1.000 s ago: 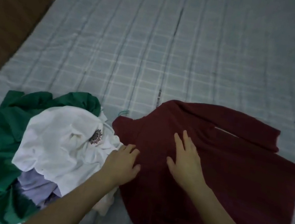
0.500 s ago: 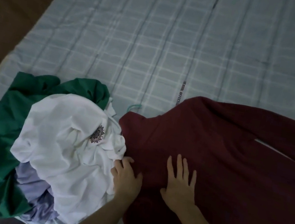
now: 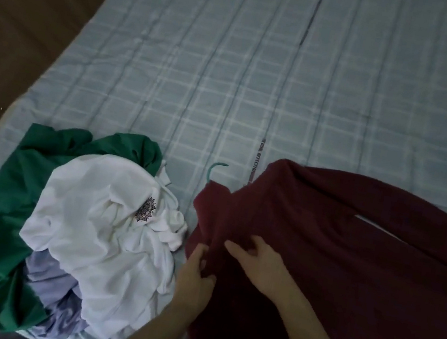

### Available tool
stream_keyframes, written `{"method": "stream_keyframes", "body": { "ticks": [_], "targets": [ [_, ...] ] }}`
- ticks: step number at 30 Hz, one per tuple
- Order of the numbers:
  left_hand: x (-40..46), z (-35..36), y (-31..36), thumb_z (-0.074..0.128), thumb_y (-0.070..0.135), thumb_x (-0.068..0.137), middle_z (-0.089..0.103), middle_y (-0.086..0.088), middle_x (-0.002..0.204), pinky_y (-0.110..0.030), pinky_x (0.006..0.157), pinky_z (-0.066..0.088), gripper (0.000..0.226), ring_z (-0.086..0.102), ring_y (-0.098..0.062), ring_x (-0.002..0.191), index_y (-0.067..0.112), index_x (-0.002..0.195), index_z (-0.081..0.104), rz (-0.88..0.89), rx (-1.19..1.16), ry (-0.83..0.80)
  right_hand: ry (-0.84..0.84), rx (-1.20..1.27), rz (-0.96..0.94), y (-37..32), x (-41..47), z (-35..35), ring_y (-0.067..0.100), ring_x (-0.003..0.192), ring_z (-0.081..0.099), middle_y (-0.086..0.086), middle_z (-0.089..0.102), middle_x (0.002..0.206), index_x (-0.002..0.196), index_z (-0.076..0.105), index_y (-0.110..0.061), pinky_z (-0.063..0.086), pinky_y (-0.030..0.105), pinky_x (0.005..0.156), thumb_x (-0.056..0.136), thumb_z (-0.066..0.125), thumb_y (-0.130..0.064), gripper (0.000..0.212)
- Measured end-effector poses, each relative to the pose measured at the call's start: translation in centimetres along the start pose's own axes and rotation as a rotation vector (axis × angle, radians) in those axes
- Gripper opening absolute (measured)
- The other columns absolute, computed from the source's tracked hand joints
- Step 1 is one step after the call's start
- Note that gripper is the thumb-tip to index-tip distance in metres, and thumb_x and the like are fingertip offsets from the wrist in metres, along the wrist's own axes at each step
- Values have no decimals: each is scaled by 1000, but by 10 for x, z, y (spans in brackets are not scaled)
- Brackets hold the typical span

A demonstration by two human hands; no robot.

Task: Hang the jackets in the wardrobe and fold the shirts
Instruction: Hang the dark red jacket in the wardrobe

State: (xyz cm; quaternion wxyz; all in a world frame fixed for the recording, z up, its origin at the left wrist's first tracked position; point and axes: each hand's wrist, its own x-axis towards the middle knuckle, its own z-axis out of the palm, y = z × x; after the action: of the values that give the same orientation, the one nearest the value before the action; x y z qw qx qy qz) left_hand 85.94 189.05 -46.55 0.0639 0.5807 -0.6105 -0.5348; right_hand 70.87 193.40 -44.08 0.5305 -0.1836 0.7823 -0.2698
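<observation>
A dark red jacket [image 3: 348,266] lies spread on the bed, filling the lower right. A teal hanger hook [image 3: 214,170] sticks out above its left shoulder; the hanger's body is hidden under the cloth. My left hand [image 3: 194,276] pinches a fold of the jacket's left edge. My right hand [image 3: 258,260] grips the same bunched fabric just to the right, fingers curled into it. To the left sits a heap of clothes: a white shirt [image 3: 105,223] with a small dark emblem on top, a green garment [image 3: 4,220] beneath and a lilac one [image 3: 54,292] at the bottom.
The bed [image 3: 292,77] wears a pale blue checked sheet, bare across its upper part. A brown wooden surface [image 3: 19,14] borders the bed on the left. The bed's near edge runs under the clothes heap at lower left.
Both hands lay flat on the red jacket before. They have now closed on its left edge and bunched the fabric up. The view has shifted slightly.
</observation>
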Motion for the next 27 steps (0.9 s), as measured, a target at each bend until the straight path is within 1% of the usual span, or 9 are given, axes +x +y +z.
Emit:
{"method": "stream_keyframes", "body": {
  "ticks": [4, 7, 9, 11, 15, 19, 22, 25, 27],
  "targets": [
    [-39, 9, 7, 63, -11, 68, 69, 6, 111, -29, 94, 50, 70, 64, -9, 107, 25, 126, 52, 53, -160, -321, 92, 98, 62, -8, -25, 19, 15, 98, 64, -3, 68, 105, 111, 63, -19, 45, 21, 76, 74, 74, -41, 45],
    [-59, -10, 21, 72, 12, 68, 66, 5, 83, -25, 67, 47, 40, 58, -5, 71, 29, 103, 63, 147, -21, -537, 241, 21, 102, 0, -50, 10, 26, 92, 63, 11, 66, 94, 87, 62, -7, 43, 25, 72, 82, 55, -6, 9],
    [-61, -27, 32, 65, 18, 71, 65, 7, 77, -13, 64, 42, 25, 56, 2, 64, 32, 92, 69, 254, 93, -618, 242, 3, 129, 10, -66, -6, 26, 95, 61, 10, 62, 94, 84, 58, -8, 47, 27, 81, 82, 50, -2, 10],
    [-55, -41, 47, 57, 20, 73, 68, 11, 81, -13, 68, 43, 21, 62, -1, 72, 37, 81, 68, 361, 138, -514, 239, -70, 133, 15, -88, -25, 26, 105, 59, 6, 62, 109, 103, 61, -4, 43, 23, 85, 85, 49, -4, 21],
    [-35, -44, 98, 42, -4, 76, 58, 14, 102, -24, 86, 45, 47, 55, -3, 97, 32, 101, 60, 674, 256, -282, 168, -222, 77, 18, -133, -62, 24, 105, 60, 3, 62, 110, 109, 59, -3, 46, 26, 84, 84, 46, -2, 28],
    [-32, -21, 156, 47, 3, 79, 42, -3, 143, -34, 112, 29, 64, 37, -21, 132, 28, 139, 45, 1198, 688, -379, 118, -287, 41, 29, -179, -87, 18, 95, 60, -1, 62, 102, 97, 57, -16, 49, 27, 82, 81, 50, -11, 18],
    [-44, -3, 182, 48, 23, 87, 54, 6, 128, -44, 118, 16, 48, 45, -14, 125, 33, 133, 48, 1464, 992, -564, 67, -388, 23, 34, -219, -100, 13, 91, 58, -6, 58, 98, 85, 49, -25, 45, 23, 77, 81, 49, -10, 15],
    [-57, 1, 195, 50, 24, 88, 63, 7, 96, -37, 91, 48, 32, 61, -19, 89, 30, 119, 56, 1643, 1066, -588, 202, -462, -78, 40, -253, -106, 21, 101, 61, -5, 60, 109, 104, 54, -33, 46, 29, 80, 77, 45, -14, 34],
    [-66, -1, 207, 43, 28, 87, 66, 4, 100, -36, 70, 53, 35, 64, -22, 88, 30, 121, 51, 1639, 1020, -622, 421, -593, -105, 41, -269, -111, 25, 107, 60, -9, 53, 122, 133, 37, -43, 50, 37, 80, 78, 48, -16, 62]
  ]
}}
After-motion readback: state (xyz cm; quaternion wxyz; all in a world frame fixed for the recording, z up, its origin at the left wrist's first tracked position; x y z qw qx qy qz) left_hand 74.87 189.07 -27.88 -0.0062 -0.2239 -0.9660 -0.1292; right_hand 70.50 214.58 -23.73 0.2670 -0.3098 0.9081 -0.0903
